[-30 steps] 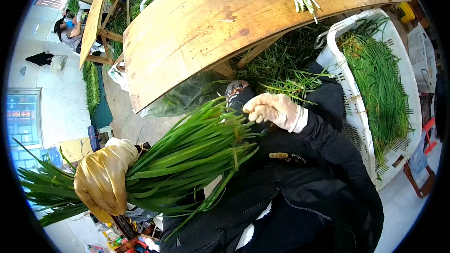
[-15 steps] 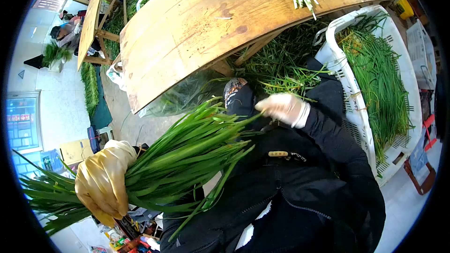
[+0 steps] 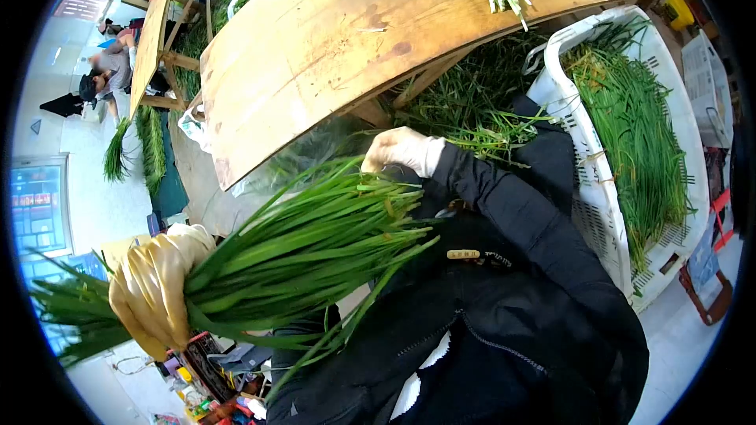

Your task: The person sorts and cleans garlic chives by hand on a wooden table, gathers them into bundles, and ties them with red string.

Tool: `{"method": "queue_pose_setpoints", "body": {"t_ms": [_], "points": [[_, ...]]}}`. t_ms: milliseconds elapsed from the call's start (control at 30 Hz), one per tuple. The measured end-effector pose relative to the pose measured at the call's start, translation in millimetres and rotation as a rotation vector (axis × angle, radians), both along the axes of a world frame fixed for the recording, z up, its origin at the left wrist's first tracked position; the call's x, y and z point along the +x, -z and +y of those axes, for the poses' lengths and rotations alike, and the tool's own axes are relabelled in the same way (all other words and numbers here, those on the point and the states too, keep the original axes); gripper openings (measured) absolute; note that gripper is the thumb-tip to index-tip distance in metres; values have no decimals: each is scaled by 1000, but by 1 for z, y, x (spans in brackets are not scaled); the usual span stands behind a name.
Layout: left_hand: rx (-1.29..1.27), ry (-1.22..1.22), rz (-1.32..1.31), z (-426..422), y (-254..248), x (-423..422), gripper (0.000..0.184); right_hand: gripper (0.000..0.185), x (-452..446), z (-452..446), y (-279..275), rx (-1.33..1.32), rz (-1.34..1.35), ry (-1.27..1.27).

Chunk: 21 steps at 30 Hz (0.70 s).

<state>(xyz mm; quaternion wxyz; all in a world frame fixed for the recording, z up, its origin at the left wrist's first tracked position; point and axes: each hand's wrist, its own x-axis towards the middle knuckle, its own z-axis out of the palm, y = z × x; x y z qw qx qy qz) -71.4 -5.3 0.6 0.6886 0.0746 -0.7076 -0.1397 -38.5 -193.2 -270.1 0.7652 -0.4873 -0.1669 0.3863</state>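
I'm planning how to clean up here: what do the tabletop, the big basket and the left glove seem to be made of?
Tabletop: wood, perhaps plywood, with a worn sheen; grain and stains show.
Big basket: probably hard white plastic, smooth; slotted walls and moulded rim suggest it.
Left glove: perhaps thin rubber or latex, softly shiny, going by its loose creases.

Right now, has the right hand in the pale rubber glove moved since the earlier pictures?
Yes: the right hand in the pale glove has moved leftward in view, closer to the brown wooden table's edge.
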Motion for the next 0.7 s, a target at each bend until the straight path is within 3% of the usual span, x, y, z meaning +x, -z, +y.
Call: {"method": "queue_pose_setpoints", "body": {"t_ms": [67, 100, 133, 200, 267, 300, 333, 367, 400, 467, 533, 600, 700], "points": [[-182, -15, 104, 4, 11, 2, 18, 25, -9, -9, -2, 217, 372, 81], [-125, -136, 174, 5, 15, 0, 17, 21, -15, -14, -5, 109, 547, 257], [-152, -60, 219, 7, 19, 3, 15, 17, -16, -21, -4, 32, 661, 477], [-159, -180, 280, 10, 21, 0, 14, 19, -16, -47, 34, -49, 639, 630], [-186, -230, 347, 22, 25, -4, 15, 19, -14, -68, 88, -13, 287, 527], [-210, -279, 415, 26, 27, -5, 16, 20, -19, -71, 54, 137, 81, 412], [-211, -282, 412, 26, 28, -5, 16, 18, -31, -59, 22, 318, 59, 377], [-258, -316, 424, 25, 29, -4, 18, 20, -36, -55, -26, -33, -659, 375], [-305, -347, 437, 24, 30, -3, 20, 29, -36, -54, -63, -121, -871, 289], [-258, -316, 417, 28, 31, -2, 18, 30, -39, -35, -79, -5, -1038, 358], [-205, -329, 501, 29, 31, -3, 19, 23, -37, -21, -58, 98, -864, 290], [-231, -348, 566, 37, 34, -3, 21, 9, -40, -22, -50, 63, -814, 471], [-271, -440, 725, 48, 38, -8, 21, 9, -38, -46, -14, 32, -288, 648]]}}
